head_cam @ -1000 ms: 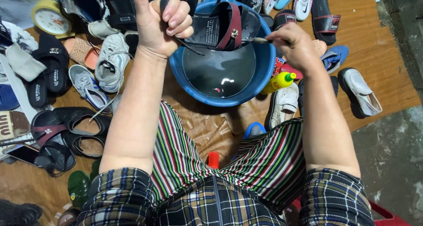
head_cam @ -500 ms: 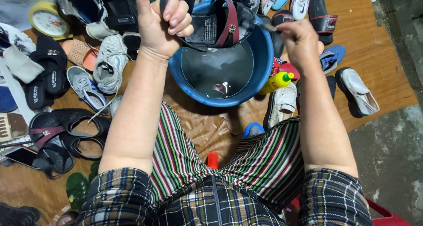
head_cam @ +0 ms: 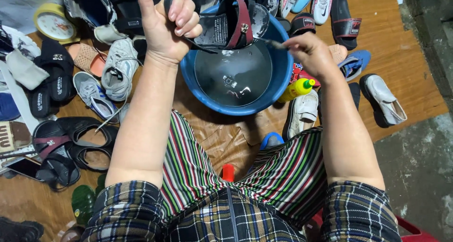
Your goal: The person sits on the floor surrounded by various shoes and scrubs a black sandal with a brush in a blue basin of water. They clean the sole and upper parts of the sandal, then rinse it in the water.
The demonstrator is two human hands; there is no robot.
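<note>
Sandal [head_cam: 231, 27], black with a red strap, sits at the top middle of the frame over the blue tub [head_cam: 282, 76]. Left hand [head_cam: 163, 27] has its fingers clamped on its left end. Right hand [head_cam: 309, 53], fingers pinched on a thin brush [head_cam: 272, 43], is just right of it.

Yellow clock [head_cam: 53, 22], white sneaker [head_cam: 383, 98]

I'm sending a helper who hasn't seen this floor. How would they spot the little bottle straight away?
Start at the round blue plastic basin of water in the middle of the floor. Just outside its rim, on the side of the person's right hand, lies a small yellow plastic bottle with a green cap, beside a white sneaker. It is the only bottle among all the shoes.
</note>
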